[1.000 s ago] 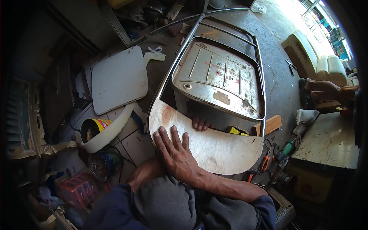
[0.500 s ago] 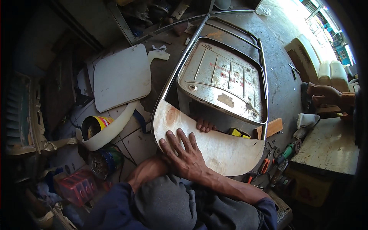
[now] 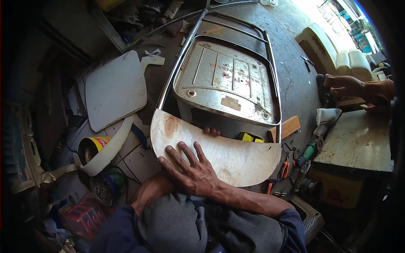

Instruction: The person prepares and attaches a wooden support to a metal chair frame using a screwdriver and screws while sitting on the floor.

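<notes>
A curved pale plywood panel [image 3: 236, 162] spans the lower end of a metal folding chair frame [image 3: 167, 90], whose rusty metal seat [image 3: 219, 80] lies just beyond it. My right hand [image 3: 192, 170] rests on the panel's left part, fingers spread. From the left, my other forearm passes beneath my right arm and under the panel. Only the fingertips of my left hand [image 3: 211, 131] show, curled at the panel's far edge; its palm and thumb are hidden.
On the left lie a white padded board [image 3: 116, 90], a foam strip [image 3: 120, 145], a yellow-red can [image 3: 89, 147] and a red plastic box [image 3: 84, 217]. To the right are a wood block [image 3: 289, 127], orange-handled pliers [image 3: 285, 169], a green grinder [image 3: 309, 152] and another person's foot [image 3: 346, 86].
The whole view has shifted, so the chair sits further left. Less of my left fingers shows past the panel's far edge. My right hand stays spread on the panel.
</notes>
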Motion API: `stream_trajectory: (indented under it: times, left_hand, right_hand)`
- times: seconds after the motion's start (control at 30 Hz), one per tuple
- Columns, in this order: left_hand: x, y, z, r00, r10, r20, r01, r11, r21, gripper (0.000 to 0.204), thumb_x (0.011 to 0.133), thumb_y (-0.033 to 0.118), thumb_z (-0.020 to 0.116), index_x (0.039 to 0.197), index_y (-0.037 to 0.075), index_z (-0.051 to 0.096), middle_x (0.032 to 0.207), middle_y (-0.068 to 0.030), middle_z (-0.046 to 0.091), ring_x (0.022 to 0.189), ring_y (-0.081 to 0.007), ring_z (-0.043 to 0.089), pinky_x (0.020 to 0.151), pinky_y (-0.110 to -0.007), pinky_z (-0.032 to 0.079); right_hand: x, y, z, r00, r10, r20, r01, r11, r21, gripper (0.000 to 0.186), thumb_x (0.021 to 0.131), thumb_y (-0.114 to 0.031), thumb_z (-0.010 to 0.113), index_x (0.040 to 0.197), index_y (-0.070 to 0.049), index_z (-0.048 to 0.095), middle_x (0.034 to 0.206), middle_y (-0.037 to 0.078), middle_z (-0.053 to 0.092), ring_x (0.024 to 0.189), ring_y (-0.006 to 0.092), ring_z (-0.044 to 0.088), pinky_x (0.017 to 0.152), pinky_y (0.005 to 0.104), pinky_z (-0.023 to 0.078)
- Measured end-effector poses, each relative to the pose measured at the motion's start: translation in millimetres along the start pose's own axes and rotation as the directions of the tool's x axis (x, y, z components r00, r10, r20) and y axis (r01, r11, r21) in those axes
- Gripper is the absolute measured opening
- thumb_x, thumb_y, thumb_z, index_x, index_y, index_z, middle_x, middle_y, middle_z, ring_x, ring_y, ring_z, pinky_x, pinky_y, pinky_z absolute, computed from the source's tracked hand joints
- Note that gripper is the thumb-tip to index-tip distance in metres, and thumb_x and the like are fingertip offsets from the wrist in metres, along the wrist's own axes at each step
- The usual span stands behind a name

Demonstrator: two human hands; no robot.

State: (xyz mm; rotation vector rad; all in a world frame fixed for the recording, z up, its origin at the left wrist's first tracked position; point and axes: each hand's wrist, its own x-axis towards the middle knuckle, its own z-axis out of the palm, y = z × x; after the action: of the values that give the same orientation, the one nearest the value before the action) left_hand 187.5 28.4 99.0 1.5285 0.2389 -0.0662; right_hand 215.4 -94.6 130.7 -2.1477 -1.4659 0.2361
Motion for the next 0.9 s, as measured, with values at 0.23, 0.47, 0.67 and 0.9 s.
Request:
stream_trajectory:
  times: [0.23, 0.47, 0.67, 0.9]
  left_hand:
    - [6, 6, 9, 0.998, 0.025, 0.054, -0.027, 0.999, 0.025, 0.043, 0.104, 0.033, 0.039, 0.110, 0.003, 0.070, 0.101, -0.0175, 0.071, 0.103, -0.0343, 0.065, 0.100, -0.043, 0.044]
    - [28, 3, 23, 0.991, 0.053, 0.124, -0.061, 0.996, 0.067, 0.042, 0.104, 0.032, 0.041, 0.111, 0.003, 0.070, 0.102, -0.0176, 0.071, 0.104, -0.0346, 0.065, 0.101, -0.043, 0.044]
    - [49, -6, 48, 0.970, 0.105, 0.221, -0.120, 0.991, 0.054, 0.041, 0.104, 0.032, 0.042, 0.113, 0.003, 0.070, 0.102, -0.0178, 0.072, 0.106, -0.0348, 0.065, 0.103, -0.044, 0.044]
    - [57, 12, 54, 0.954, 0.209, 0.216, -0.221, 0.975, 0.036, 0.040, 0.104, 0.032, 0.044, 0.114, 0.003, 0.070, 0.103, -0.0179, 0.072, 0.107, -0.0351, 0.066, 0.104, -0.044, 0.044]
  right_hand:
    - [3, -10, -19, 0.996, -0.042, -0.083, 0.032, 0.992, -0.123, 0.068, 0.089, -0.024, 0.058, 0.154, -0.014, 0.040, 0.157, 0.015, 0.040, 0.136, 0.0401, 0.046, 0.114, 0.0619, 0.032]
    - [-21, 17, -8, 1.000, 0.015, 0.020, -0.017, 0.996, 0.093, 0.071, 0.092, -0.031, 0.057, 0.154, -0.008, 0.034, 0.159, 0.021, 0.033, 0.145, 0.0408, 0.035, 0.115, 0.0637, 0.029]
    - [-71, 5, -32, 0.991, 0.117, 0.066, -0.100, 0.970, -0.221, 0.070, 0.096, -0.027, 0.050, 0.159, -0.014, 0.022, 0.159, 0.024, 0.031, 0.138, 0.0479, 0.042, 0.115, 0.0629, 0.034]
    - [-75, -38, -124, 0.988, 0.095, -0.121, -0.149, 0.778, -0.610, 0.048, 0.092, -0.022, 0.055, 0.136, -0.004, 0.058, 0.133, 0.019, 0.063, 0.113, 0.0378, 0.066, 0.093, 0.0464, 0.055]
